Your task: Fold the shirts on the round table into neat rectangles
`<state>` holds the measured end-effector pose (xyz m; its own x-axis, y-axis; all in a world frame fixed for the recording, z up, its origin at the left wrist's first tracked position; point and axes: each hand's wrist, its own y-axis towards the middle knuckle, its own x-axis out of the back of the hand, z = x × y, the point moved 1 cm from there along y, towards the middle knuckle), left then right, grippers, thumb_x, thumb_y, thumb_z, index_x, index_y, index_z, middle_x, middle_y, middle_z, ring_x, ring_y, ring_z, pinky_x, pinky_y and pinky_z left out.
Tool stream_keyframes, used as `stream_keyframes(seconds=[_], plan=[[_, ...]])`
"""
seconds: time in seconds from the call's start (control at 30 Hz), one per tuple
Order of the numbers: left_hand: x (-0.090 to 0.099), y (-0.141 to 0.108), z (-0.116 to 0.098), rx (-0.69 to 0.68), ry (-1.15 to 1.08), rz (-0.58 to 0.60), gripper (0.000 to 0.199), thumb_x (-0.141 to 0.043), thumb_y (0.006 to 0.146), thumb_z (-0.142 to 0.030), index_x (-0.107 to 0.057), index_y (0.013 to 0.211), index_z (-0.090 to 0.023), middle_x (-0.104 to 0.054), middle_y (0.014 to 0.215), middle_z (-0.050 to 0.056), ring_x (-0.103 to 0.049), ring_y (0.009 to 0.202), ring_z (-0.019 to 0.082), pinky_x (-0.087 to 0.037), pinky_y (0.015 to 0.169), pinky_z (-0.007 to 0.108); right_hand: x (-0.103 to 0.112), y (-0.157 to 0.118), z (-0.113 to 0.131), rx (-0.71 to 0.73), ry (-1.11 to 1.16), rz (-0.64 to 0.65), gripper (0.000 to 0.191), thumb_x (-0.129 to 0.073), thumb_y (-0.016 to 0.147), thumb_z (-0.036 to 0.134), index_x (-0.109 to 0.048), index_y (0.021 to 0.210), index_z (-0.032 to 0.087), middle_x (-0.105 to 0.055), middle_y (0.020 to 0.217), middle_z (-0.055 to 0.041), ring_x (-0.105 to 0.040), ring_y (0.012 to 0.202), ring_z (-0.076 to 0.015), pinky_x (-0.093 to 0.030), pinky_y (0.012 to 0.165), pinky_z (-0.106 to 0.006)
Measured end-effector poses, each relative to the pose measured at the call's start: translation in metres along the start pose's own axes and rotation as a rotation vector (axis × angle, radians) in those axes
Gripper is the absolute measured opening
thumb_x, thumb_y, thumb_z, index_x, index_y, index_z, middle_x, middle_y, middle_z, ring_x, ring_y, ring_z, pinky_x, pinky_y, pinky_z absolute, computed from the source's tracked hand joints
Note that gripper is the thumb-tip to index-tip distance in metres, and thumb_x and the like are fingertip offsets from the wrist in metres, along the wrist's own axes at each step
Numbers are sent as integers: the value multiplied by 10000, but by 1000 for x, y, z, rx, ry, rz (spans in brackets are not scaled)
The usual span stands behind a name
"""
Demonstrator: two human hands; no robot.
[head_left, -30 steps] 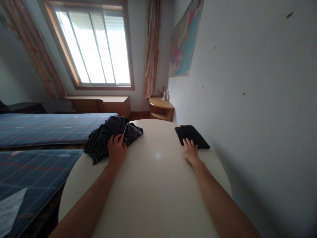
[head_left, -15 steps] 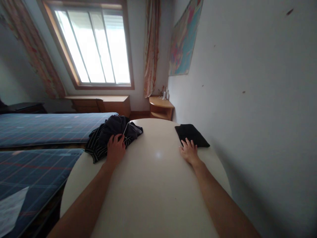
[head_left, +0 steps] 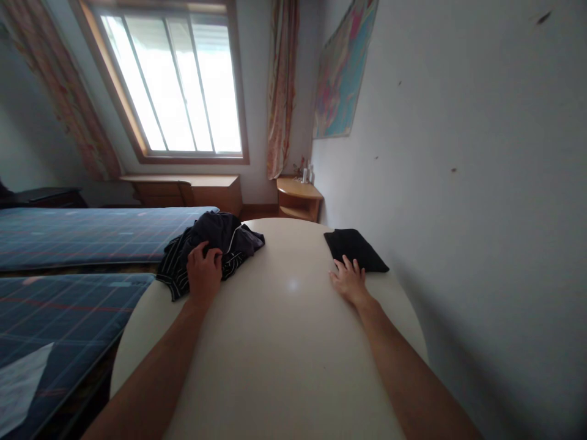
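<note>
A crumpled pile of dark clothing (head_left: 217, 227), some of it black with white stripes, lies at the table's far left edge. My left hand (head_left: 204, 273) is over its near side, fingers curved and thumb apart; no fabric shows gripped between them. On the right lies a flat, neatly folded black cloth (head_left: 355, 247). My right hand (head_left: 351, 282) rests with fingers spread, the tips on the cloth's near edge and the palm over the white round table (head_left: 288, 342).
Beds with blue plaid mattresses (head_left: 82, 235) stand left of the table, a sheet of paper (head_left: 25, 388) on the nearer one. A white wall (head_left: 481, 214) runs along the right. Beyond are a corner shelf (head_left: 300, 189) and a low wooden desk (head_left: 211, 189) beneath the window.
My left hand has shifted a little to the left over the clothing, away from the white cord or trim. My right hand and the folded cloth are nearly unchanged.
</note>
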<state>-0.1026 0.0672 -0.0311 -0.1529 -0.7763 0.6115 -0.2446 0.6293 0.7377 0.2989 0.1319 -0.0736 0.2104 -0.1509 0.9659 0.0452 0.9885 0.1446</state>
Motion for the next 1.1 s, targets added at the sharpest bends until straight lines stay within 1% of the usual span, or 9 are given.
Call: stream_keyframes(seconds=[0.1, 0.23, 0.47, 0.6, 0.67, 0.73, 0.87, 0.97, 1.1], plan=[[-1, 1, -10, -77, -152, -34, 211, -403, 981, -234, -603, 1024, -181, -609, 1258, 153, -502, 1279, 285, -373, 1094, 440, 2, -1, 3, 8, 1, -12, 567, -428, 980, 432, -438, 1504, 218, -238, 1650, -87, -146, 1507, -397, -161, 1185, -613], [-2, -8, -33, -9, -296, 80, 175, -401, 981, -298, -537, 1047, -208, -687, 949, 82, -669, 889, 242, -488, 827, 344, 9, -6, 14, 98, 16, -61, 565, -502, 954, 410, -464, 1482, 212, -307, 1623, -93, -162, 1508, -377, -171, 1186, -608], [6, -39, -93, -7, -795, 421, 193, -437, 958, -403, -518, 994, -232, -589, 733, -20, -550, 614, 144, -408, 602, 241, 35, -34, 48, 725, 257, -61, 802, -727, 823, 501, -416, 1509, 227, -340, 1608, -101, -176, 1525, -262, -207, 1223, -433], [12, -44, -110, 160, -1140, 573, 294, -555, 895, -514, -509, 950, -228, -559, 686, -47, -483, 544, 111, -377, 508, 203, 46, -48, 61, 867, 410, 104, 425, -766, 789, 458, -713, 1167, 270, -542, 1469, -57, -303, 1479, -288, -259, 1194, -452], [10, -41, -107, 274, -1199, 548, 360, -606, 857, -560, -512, 962, -229, -553, 661, -61, -475, 513, 102, -359, 474, 192, 48, -51, 66, 870, 517, 216, 207, -693, 852, 414, -755, 961, 249, -673, 1288, -55, -467, 1369, -283, -370, 1113, -424], [5, -37, -98, 385, -1171, 479, 420, -640, 820, -596, -524, 980, -226, -568, 660, -61, -489, 502, 105, -358, 459, 194, 48, -52, 69, 815, 642, 299, 215, -606, 902, 380, -734, 911, 208, -735, 1066, -60, -636, 1109, -251, -480, 938, -364], [-2, -33, -84, 493, -1060, 361, 421, -546, 870, -605, -564, 958, -194, -656, 831, 25, -619, 711, 167, -480, 598, 255, 44, -46, 74, 592, 868, 208, 327, -508, 940, 437, -638, 820, 163, -651, 745, -5, -582, 706, -162, -443, 678, -278], [4, -35, -89, 341, -992, 313, 395, -468, 939, -547, -574, 1086, -197, -659, 1083, 79, -641, 952, 206, -522, 777, 313, 40, -39, 73, 460, 994, 104, 413, -475, 951, 535, -619, 841, 164, -632, 766, -8, -560, 742, -162, -433, 704, -281], [12, -46, -104, -11, -727, 319, 486, -626, 889, -414, -509, 1322, -226, -605, 1282, 98, -607, 1107, 247, -483, 962, 398, 36, -34, 73, 413, 1123, 126, 466, -473, 934, 606, -628, 943, 166, -653, 851, -30, -578, 798, -177, -461, 760, -305]])
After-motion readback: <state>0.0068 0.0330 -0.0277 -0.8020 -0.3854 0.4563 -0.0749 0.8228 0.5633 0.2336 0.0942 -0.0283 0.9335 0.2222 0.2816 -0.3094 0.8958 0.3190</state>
